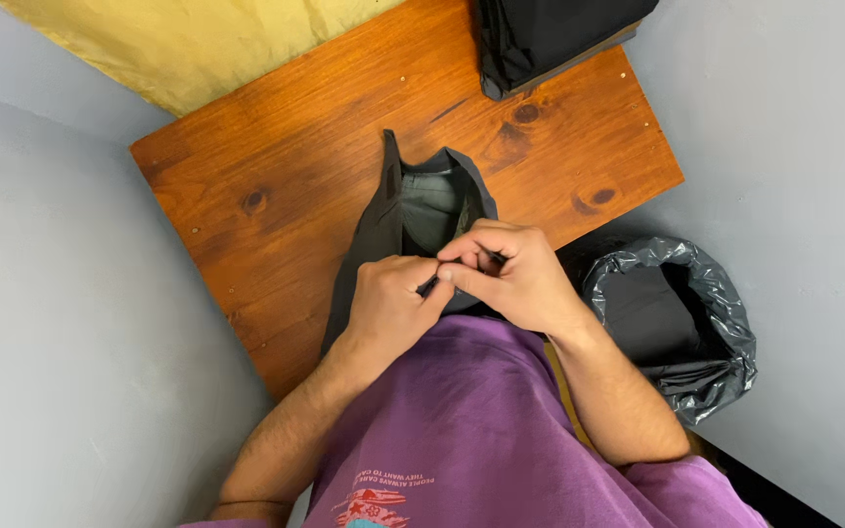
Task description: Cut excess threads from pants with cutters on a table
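A dark grey bag [422, 205] lies on the wooden table [286, 166], its mouth open toward me with a handle strip pointing away. My left hand [388, 308] pinches the near edge of the bag between thumb and fingers. My right hand [511, 274] grips the same edge right beside it, fingers curled over the fabric. The two hands touch each other at the fingertips. The lower part of the bag is hidden under my hands and my purple shirt.
A black folded bundle [550, 39] rests at the table's far edge. A bin lined with a black plastic bag [677, 323] stands on the floor to the right. Yellow cloth [188, 44] lies beyond the table's far left corner. Grey walls close in on both sides.
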